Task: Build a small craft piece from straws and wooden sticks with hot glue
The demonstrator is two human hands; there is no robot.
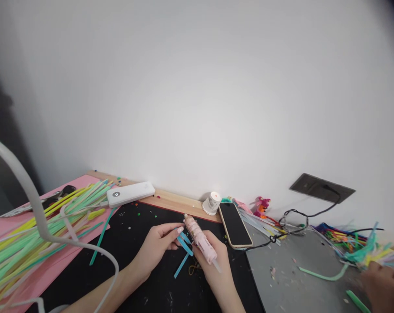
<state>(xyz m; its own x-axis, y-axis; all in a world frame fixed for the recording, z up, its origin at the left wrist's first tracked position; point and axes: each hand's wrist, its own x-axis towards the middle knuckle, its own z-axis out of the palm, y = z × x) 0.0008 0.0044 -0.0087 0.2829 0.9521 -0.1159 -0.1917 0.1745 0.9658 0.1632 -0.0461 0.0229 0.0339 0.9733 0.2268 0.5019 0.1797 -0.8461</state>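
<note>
My left hand [166,239] is closed, thumb and fingertips pinching a blue pipe cleaner [185,244] bent into loops. A pink glue gun [198,237] lies in the grip of my right hand [217,253], its nozzle tilted up and away from me. From the gun's back end a clear glue stick [217,266] pokes out. The looped blue piece is just left of the gun; whether they touch I cannot tell. Below the loops, a straight blue strip [181,266] and a thin tan elastic loop [193,269] show over the black mat [164,287].
Many pipe cleaners [69,217] lie on pink sheets at left, beside a white power bank [130,194]. A paper cup [211,203] and a phone [236,225] sit near the wall. White cable [40,208] crosses the left foreground. Another person's hand [382,284] is at far right.
</note>
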